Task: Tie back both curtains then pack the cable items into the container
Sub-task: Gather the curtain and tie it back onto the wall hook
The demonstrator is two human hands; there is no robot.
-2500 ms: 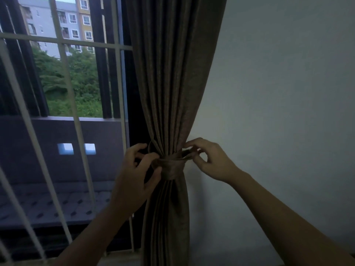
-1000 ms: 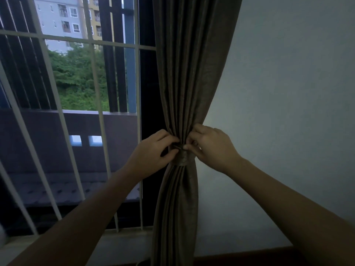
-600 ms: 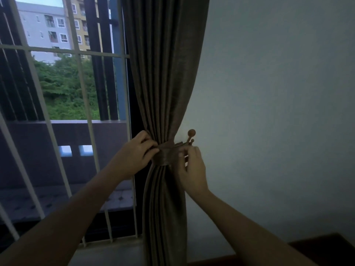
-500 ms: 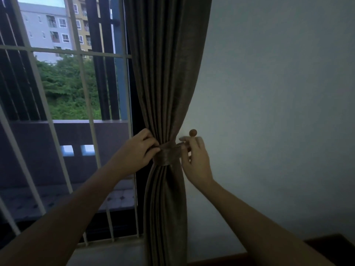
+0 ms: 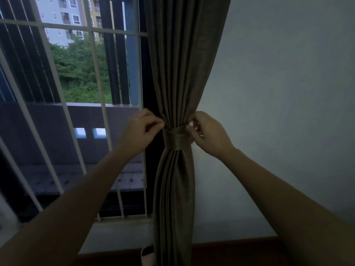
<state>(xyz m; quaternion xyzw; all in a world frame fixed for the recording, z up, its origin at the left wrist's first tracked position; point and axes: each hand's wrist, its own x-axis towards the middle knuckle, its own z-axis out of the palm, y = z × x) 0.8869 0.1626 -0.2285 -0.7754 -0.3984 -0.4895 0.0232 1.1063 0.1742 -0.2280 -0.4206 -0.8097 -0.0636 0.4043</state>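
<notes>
A brown curtain (image 5: 178,73) hangs at the window's right edge, gathered into a bundle by a matching fabric tieback (image 5: 177,140). My left hand (image 5: 140,131) pinches the curtain folds just above the band on its left side. My right hand (image 5: 209,133) has its fingers curled at the band's upper right edge, pinching the fabric there. The wall hook behind my right hand is hidden. No cable items or container show in this view.
A window with white metal bars (image 5: 96,77) fills the left; a balcony wall and trees lie beyond. A plain wall (image 5: 278,93) stands to the right. A dark skirting board (image 5: 240,248) runs along the floor, and a small dark-and-white object (image 5: 147,255) lies beside the curtain's foot.
The camera shifted left, so the curtain sits farther right in the frame. My right hand moved from the hook's round knob to the band's upper edge; the knob is now hidden.
</notes>
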